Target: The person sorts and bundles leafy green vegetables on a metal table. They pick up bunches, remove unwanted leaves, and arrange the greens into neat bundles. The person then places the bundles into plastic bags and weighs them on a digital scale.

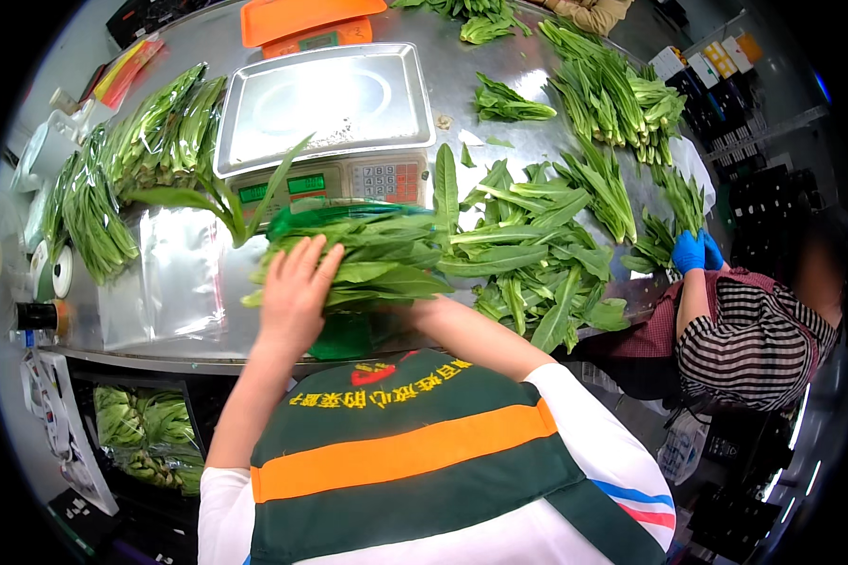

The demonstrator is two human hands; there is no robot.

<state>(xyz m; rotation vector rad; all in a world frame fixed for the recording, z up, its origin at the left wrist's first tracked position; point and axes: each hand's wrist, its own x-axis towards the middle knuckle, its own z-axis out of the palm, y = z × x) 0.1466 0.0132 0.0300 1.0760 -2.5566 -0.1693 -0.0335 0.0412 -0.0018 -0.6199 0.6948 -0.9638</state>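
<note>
My left hand (295,286) lies over the left end of a bundle of long-leaf greens (374,261), fingers slightly apart and pressed on the leaves. My right forearm (470,328) reaches in from the right, and the hand itself is hidden beneath the bundle. Translucent green plastic (339,339) shows below the greens, with more behind them. Just beyond is a digital scale (385,178) with a bare steel pan (325,106). A loose leafy stalk (237,219) leans against its front. To the right spreads a pile of loose leaves (537,247).
Bagged greens (162,134) and flat clear plastic bags (162,275) lie left on the steel table (254,349). An orange scale (311,21) stands behind. Bunched greens (601,92) are far right. A co-worker's blue-gloved hands (696,251) hold greens at the right edge.
</note>
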